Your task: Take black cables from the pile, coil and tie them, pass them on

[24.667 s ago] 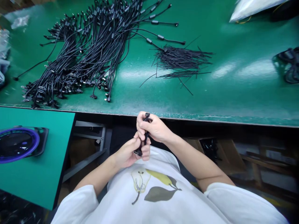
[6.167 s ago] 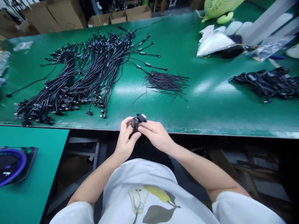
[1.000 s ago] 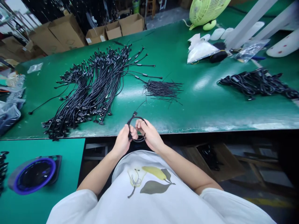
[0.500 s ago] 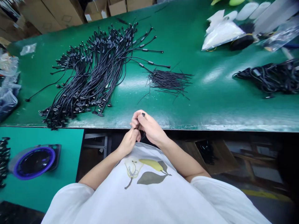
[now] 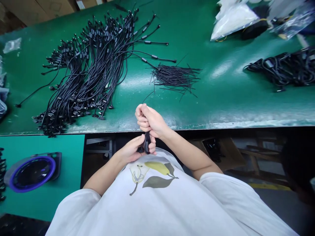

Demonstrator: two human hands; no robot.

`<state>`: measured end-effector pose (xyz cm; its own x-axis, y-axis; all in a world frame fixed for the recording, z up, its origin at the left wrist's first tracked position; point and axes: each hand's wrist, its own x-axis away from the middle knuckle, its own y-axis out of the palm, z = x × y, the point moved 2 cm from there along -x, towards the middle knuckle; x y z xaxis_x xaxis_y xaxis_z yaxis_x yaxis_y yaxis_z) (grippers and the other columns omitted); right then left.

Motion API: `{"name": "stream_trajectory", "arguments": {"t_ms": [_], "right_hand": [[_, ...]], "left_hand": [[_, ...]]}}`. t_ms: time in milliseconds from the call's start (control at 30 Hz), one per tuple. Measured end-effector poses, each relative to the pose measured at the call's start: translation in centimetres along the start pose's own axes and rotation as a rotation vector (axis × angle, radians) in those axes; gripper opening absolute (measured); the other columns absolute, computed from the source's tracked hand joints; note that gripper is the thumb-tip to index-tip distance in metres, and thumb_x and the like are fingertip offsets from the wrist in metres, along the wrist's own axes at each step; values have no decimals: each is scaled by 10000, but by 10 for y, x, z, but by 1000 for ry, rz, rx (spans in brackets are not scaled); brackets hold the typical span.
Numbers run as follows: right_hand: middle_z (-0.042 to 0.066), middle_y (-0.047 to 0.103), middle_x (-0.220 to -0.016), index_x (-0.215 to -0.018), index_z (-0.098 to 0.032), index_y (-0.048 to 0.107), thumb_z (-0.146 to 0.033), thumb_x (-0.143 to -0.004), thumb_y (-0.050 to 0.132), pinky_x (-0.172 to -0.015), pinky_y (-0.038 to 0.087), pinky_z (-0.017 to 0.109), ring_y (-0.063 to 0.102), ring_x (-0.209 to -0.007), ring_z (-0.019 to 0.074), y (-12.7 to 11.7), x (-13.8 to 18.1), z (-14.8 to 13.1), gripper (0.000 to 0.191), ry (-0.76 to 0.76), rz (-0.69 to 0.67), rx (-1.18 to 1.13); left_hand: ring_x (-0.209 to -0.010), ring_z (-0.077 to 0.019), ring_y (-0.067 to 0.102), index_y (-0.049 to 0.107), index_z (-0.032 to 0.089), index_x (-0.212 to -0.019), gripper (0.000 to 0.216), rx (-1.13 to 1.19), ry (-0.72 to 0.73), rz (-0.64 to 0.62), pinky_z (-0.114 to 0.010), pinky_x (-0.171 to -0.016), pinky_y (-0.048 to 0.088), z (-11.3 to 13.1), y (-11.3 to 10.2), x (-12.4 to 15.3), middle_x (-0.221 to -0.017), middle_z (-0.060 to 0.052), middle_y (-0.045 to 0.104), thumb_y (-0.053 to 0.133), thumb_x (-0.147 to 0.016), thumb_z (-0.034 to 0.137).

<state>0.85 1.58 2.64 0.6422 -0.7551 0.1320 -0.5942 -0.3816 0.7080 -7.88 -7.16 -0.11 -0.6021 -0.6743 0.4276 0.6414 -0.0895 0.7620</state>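
Note:
A black cable, folded into a short bundle, is held between my two hands just in front of the shirt. My left hand curls around its lower loops. Above it, my right hand is closed like a fist around the upper part, which the fingers hide. Beyond the hands, a pile of thin black ties lies on the green table. To its left spreads a large heap of black cables with connectors at both ends.
Coiled black cables lie on the right, below white plastic bags. On the lower left, a purple-rimmed round dish sits on a second green surface. Cardboard boxes stand behind the table. An open carton is under it.
My right hand has moved up slightly and closed into a fist. My left hand has opened its grip somewhat, so the folded cable now shows between them. The head view has shifted a little.

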Motion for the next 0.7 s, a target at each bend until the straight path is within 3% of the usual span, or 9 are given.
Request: {"name": "stream_trajectory", "arguments": {"t_ms": [100,233,367,467,533,600,700], "right_hand": [[-118,212,-556,-776,-200,422,-658,-795,615,-334,116,108,98,-415,8,0,2,-2,497,5,-46,8],[-116,243,-557,-773,-201,422,-673,-796,599,-315,138,101,101,-399,5,-9,2,-6,505,-26,-9,-7],[-122,230,-531,-731,-199,405,-693,-787,593,-294,153,99,83,-374,-1,-12,5,-13,531,-17,-133,-44],[-125,224,-516,-710,-195,403,-691,-782,600,-285,132,100,75,-360,-4,-10,7,-16,538,-5,-214,-74],[-126,224,-518,-713,-194,408,-678,-791,601,-288,123,103,78,-361,-3,-12,5,-15,526,-14,-181,-72],[-123,240,-530,-737,-192,430,-649,-812,598,-303,163,109,122,-365,1,-16,3,-13,492,-57,-80,-36],[-97,380,-590,-825,-188,489,-575,-825,631,-408,372,145,355,-425,22,-25,0,-10,412,-179,110,87]], "left_hand": [[-681,-153,597,617,120,-817,389,-106,21,-2,-345,-748,523,2,-3,-5,-722,-34,588,777,-737,466],[-608,-129,595,604,133,-832,363,-238,81,89,-260,-613,486,5,-7,-12,-723,-37,619,725,-789,473],[-515,-87,469,615,134,-939,421,-167,10,-31,-235,-546,453,7,2,-13,-597,32,498,767,-744,475],[-554,-94,466,546,166,-823,429,-76,-82,-103,-298,-601,519,5,12,-12,-648,35,470,802,-696,485],[-545,-87,449,487,173,-757,438,-94,-50,-81,-280,-572,506,5,15,-14,-650,40,450,792,-709,484],[-515,-66,402,461,172,-747,418,-141,44,21,-208,-501,416,6,13,-17,-622,54,411,763,-752,461],[-495,-51,360,483,166,-804,382,-184,137,182,-170,-470,308,11,3,-21,-596,73,378,756,-765,430]]}}
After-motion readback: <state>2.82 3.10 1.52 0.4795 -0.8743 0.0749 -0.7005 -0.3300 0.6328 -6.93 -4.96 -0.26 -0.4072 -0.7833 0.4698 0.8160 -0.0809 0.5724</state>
